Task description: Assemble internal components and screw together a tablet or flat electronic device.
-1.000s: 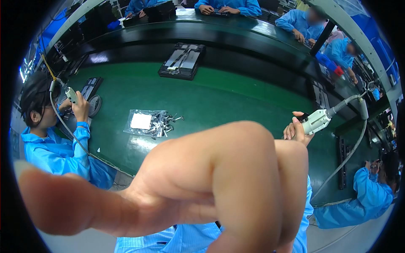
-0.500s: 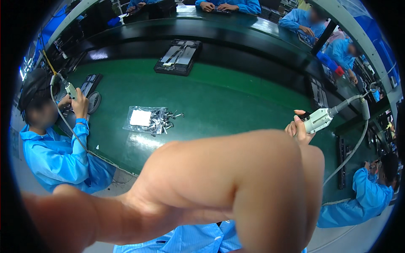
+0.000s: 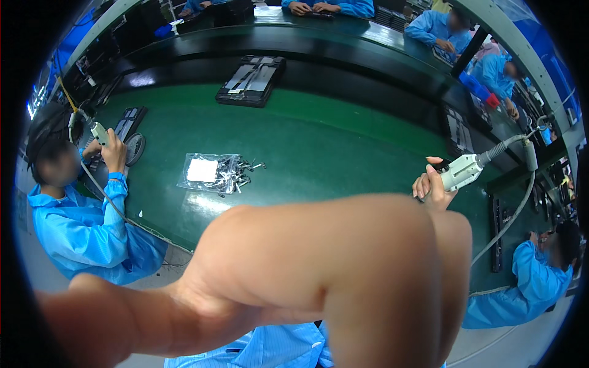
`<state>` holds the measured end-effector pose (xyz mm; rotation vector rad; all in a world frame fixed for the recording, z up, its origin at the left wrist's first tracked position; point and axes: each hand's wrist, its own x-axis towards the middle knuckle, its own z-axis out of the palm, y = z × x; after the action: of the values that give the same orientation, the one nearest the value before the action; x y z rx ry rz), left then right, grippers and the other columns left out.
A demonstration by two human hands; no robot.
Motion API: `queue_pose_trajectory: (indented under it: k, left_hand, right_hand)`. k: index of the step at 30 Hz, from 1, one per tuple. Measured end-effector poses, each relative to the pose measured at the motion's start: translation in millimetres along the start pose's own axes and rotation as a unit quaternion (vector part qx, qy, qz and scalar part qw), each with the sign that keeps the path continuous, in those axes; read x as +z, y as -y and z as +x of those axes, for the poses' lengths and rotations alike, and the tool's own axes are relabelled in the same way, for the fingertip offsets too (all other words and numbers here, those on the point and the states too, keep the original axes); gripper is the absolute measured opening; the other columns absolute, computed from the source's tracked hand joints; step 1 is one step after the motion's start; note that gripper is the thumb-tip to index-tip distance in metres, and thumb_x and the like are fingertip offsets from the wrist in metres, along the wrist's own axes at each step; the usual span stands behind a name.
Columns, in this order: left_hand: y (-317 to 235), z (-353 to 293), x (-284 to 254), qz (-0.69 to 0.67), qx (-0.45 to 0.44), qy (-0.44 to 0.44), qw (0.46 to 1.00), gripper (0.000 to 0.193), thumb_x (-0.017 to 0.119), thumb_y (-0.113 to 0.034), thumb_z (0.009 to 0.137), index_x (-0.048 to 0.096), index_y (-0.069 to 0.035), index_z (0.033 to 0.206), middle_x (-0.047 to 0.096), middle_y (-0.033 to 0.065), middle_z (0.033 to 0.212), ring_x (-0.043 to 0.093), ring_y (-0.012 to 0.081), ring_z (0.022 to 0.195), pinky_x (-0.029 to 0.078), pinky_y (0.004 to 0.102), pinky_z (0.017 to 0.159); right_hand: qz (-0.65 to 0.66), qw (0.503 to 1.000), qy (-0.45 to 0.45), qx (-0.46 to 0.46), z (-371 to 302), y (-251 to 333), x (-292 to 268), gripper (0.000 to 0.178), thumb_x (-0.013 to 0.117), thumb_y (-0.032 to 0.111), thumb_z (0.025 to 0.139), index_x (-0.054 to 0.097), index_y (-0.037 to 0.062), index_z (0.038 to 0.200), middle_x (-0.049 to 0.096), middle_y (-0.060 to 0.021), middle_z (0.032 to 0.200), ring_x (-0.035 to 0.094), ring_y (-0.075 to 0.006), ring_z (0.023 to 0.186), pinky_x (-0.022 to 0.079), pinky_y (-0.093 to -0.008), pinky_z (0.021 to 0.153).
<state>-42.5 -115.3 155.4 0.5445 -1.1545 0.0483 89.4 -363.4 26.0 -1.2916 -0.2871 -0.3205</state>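
My left hand (image 3: 294, 251) looms very large and blurred across the lower middle. Its fingers bend downward, apart from the thumb, and the fingertips run out of view, so any grip is hidden. Beyond it, on the right, my right hand (image 3: 435, 185) is closed around a pale electric screwdriver (image 3: 461, 173) that hangs from a ribbed grey sleeve. The right forearm is hidden behind the left hand. On the green tabletop lies a clear plastic bag (image 3: 211, 173) with a white label, and small dark and silver screw-like parts (image 3: 242, 172) spill from its right side.
A black device with grey panels (image 3: 251, 81) rests at the table's far edge. Another similar one (image 3: 457, 129) stands at the far right. To my left, a co-worker in blue (image 3: 80, 221) holds a screwdriver (image 3: 100, 133). More people in blue sit opposite and at right. A loose cable (image 3: 515, 214) hangs nearby.
The view has shifted slightly, with the table things a little left and up. My left hand has moved slightly left and down. The right hand keeps hold of the screwdriver.
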Motion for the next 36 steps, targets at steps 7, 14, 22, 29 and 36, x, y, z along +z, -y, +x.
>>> queue_pose_trajectory:
  k: [7,14,22,29,36]
  left_hand:
    - [-1.6,2.1,-8.5,0.036,-0.003,0.01,0.999,0.047,0.042,-0.055,0.104,0.052,-0.012,0.089,0.052,0.005,0.092,0.058,0.0179,0.075,0.052,0.0364,0.069]
    - [-6.9,5.8,-12.6,0.071,-0.003,0.021,0.997,0.046,0.042,-0.054,0.104,0.052,-0.012,0.088,0.052,0.0049,0.092,0.058,0.0176,0.074,0.052,0.0352,0.068]
    - [-17.7,9.2,-15.4,0.103,-0.002,0.038,0.994,0.045,0.043,-0.052,0.104,0.052,-0.012,0.088,0.053,0.0049,0.091,0.058,0.0172,0.074,0.052,0.0338,0.066]
    - [-12.4,33.5,-24.0,0.192,-0.136,0.036,0.971,0.034,0.051,-0.033,0.099,0.056,-0.009,0.075,0.059,0.0057,0.085,0.059,0.0177,0.069,0.049,0.0328,0.058]
    - [128.8,58.1,-148.6,0.541,-0.446,-0.046,0.711,0.041,0.059,-0.036,0.101,0.071,0.001,0.09,0.069,0.0042,0.079,0.062,0.01,0.074,0.051,0.0269,0.066]
  right_hand:
    - [-0.002,1.0,-0.002,-0.003,3.1,-3.0,-4.4,0.017,0.055,-0.001,0.093,0.06,-0.0073,0.108,0.042,-0.0002,0.053,0.038,-0.0095,0.039,0.037,-0.0279,0.039]
    - [0.0,1.0,-0.001,0.003,4.4,-7.4,-8.1,0.017,0.056,-0.001,0.093,0.06,-0.0073,0.108,0.042,-0.0001,0.053,0.038,-0.0095,0.039,0.037,-0.0279,0.039]
    - [-0.001,1.0,-0.004,-0.001,-0.7,-4.7,-7.9,0.016,0.056,-0.001,0.094,0.06,-0.0071,0.108,0.043,-0.0003,0.053,0.039,-0.0095,0.039,0.037,-0.0279,0.039]
    - [0.001,1.0,-0.021,0.016,-0.5,-7.8,-13.3,0.014,0.063,0.0,0.094,0.063,-0.0062,0.107,0.048,-0.0002,0.056,0.043,-0.0083,0.04,0.039,-0.0267,0.039]
    - [0.029,0.998,-0.006,0.053,-0.3,21.8,-4.4,0.013,0.067,0.003,0.093,0.068,-0.0006,0.105,0.058,0.0011,0.064,0.05,-0.0042,0.047,0.038,-0.0236,0.041]
